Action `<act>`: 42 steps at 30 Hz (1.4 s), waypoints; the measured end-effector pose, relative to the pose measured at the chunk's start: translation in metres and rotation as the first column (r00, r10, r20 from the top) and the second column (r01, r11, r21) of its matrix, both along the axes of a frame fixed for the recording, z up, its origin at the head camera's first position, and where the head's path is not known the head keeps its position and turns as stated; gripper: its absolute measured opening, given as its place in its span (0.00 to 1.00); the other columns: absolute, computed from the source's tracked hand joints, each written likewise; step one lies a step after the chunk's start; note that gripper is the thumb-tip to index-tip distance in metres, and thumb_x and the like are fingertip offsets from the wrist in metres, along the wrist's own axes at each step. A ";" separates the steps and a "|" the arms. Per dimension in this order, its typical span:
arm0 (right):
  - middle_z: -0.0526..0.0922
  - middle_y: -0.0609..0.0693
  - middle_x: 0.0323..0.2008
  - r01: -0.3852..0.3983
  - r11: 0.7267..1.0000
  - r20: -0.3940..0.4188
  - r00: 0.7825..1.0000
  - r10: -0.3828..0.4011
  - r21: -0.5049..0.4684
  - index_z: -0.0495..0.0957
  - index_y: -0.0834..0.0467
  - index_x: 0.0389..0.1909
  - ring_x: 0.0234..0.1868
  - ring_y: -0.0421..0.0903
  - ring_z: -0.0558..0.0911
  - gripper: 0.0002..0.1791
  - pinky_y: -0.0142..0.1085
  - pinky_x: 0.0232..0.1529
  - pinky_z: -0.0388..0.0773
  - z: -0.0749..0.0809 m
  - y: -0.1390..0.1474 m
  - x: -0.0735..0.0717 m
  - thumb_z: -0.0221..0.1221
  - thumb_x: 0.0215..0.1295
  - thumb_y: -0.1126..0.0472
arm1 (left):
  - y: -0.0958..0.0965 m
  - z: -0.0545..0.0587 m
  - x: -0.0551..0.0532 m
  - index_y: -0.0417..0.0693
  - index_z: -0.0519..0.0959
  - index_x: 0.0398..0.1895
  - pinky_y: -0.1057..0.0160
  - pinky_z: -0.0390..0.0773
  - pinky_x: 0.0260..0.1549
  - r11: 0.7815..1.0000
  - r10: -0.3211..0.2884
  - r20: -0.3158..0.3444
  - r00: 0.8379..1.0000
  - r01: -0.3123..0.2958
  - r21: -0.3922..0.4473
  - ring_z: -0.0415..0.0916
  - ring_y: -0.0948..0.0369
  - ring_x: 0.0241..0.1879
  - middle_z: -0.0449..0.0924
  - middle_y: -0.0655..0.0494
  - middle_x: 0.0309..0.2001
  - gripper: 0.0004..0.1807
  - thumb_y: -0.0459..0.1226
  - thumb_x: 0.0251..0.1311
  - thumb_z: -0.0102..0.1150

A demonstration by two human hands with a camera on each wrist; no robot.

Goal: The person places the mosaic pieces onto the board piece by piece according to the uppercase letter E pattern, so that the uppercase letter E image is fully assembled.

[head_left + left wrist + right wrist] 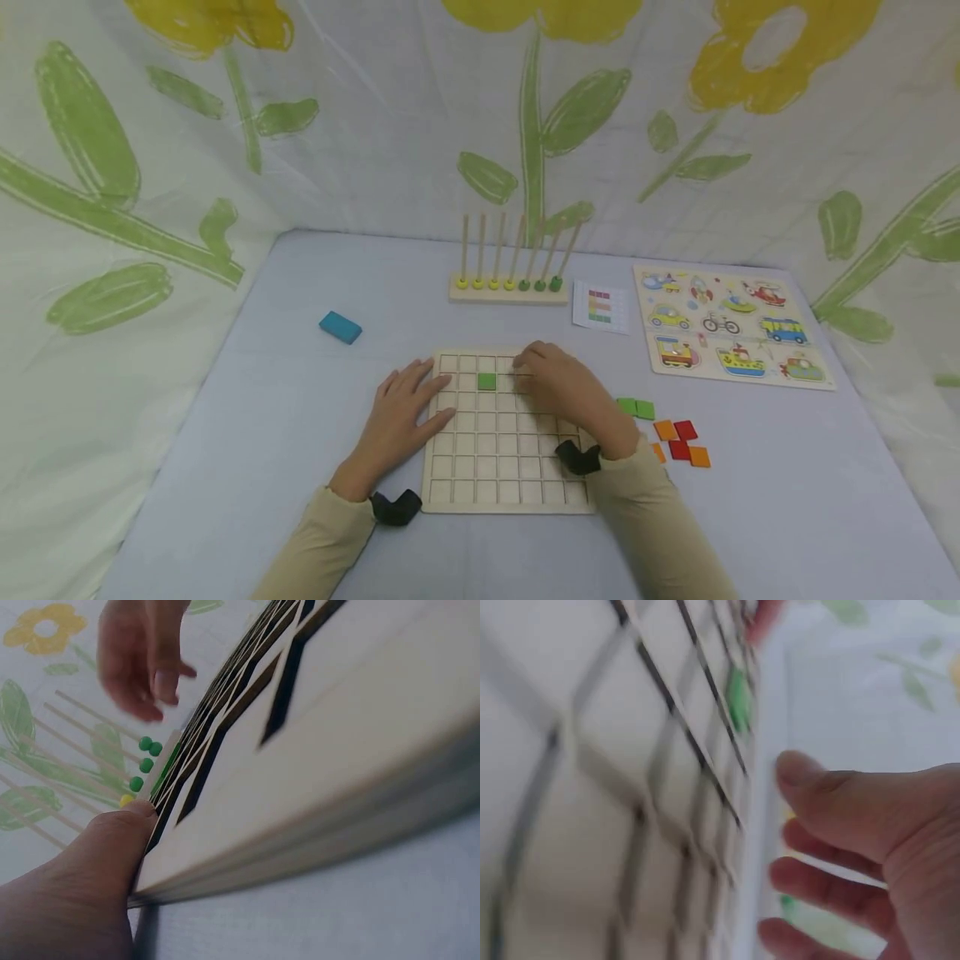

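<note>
A wooden grid board (508,508) lies flat in front of me, with one green square tile (487,382) in a cell of its second row. My left hand (397,421) rests on the board's left edge, its fingers spread; in the left wrist view the thumb (112,840) touches the rim. Over the board's upper right part is my right hand (558,385), fingers loosely bent. The right wrist view shows its thumb (840,791) apart from the fingers, with nothing visible between them. That view also catches the green tile (739,700), blurred.
Right of the board lie green tiles (636,408), red tiles (679,450) and orange tiles (699,457). Behind stand a peg rack with beads (510,295), a pattern card (601,307) and a vehicle puzzle (735,325). A blue block (341,327) lies at the back left.
</note>
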State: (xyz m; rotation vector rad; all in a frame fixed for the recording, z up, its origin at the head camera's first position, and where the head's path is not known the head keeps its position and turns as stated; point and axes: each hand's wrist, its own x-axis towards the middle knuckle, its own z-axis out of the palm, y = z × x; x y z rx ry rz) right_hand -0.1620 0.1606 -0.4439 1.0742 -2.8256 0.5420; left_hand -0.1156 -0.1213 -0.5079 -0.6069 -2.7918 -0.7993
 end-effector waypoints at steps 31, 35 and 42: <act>0.78 0.52 0.48 0.337 0.926 0.278 0.885 -0.374 0.171 0.79 0.57 0.51 0.50 0.50 0.71 0.17 0.50 0.53 0.75 -0.004 0.124 0.037 0.65 0.60 0.62 | -0.002 -0.004 0.000 0.55 0.73 0.62 0.43 0.50 0.67 1.000 0.004 0.020 1.000 -0.004 -0.002 0.53 0.51 0.72 0.62 0.49 0.70 0.27 0.54 0.63 0.56; 0.78 0.51 0.47 0.331 0.930 0.272 0.891 -0.364 0.160 0.79 0.58 0.50 0.49 0.49 0.73 0.16 0.50 0.53 0.75 -0.006 0.123 0.037 0.64 0.61 0.62 | -0.002 -0.003 0.000 0.55 0.73 0.62 0.43 0.50 0.68 1.000 0.005 0.030 1.000 -0.005 -0.002 0.52 0.51 0.72 0.62 0.49 0.70 0.27 0.54 0.63 0.56; 0.80 0.50 0.45 0.284 0.955 0.165 0.942 -0.294 0.083 0.78 0.59 0.49 0.48 0.49 0.76 0.16 0.48 0.51 0.76 -0.004 0.112 0.032 0.65 0.59 0.62 | -0.002 -0.003 0.000 0.56 0.73 0.63 0.43 0.49 0.68 1.000 0.005 0.032 0.999 -0.004 -0.006 0.52 0.51 0.72 0.61 0.49 0.70 0.27 0.54 0.63 0.56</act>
